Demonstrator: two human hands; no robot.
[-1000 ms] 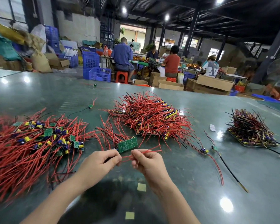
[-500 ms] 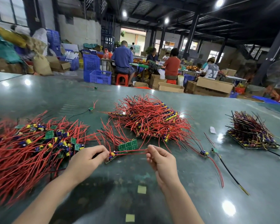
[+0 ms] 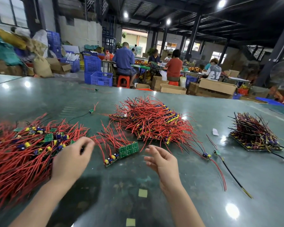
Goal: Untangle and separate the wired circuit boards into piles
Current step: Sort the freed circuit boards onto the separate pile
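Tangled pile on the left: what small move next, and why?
Probably close the left hand on one board's wires in the tangled pile and lift it free. The right hand is open and empty; the small cluster already lies apart on the table.

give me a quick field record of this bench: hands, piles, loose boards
left hand: at the edge of the tangled pile, grip blurred
right hand: open, holding nothing
between hands: small cluster of boards with red wires, on the table
sorted red pile: centre, behind the hands
dark-wired stack: far right
loose boards: two wired ones right of the right hand
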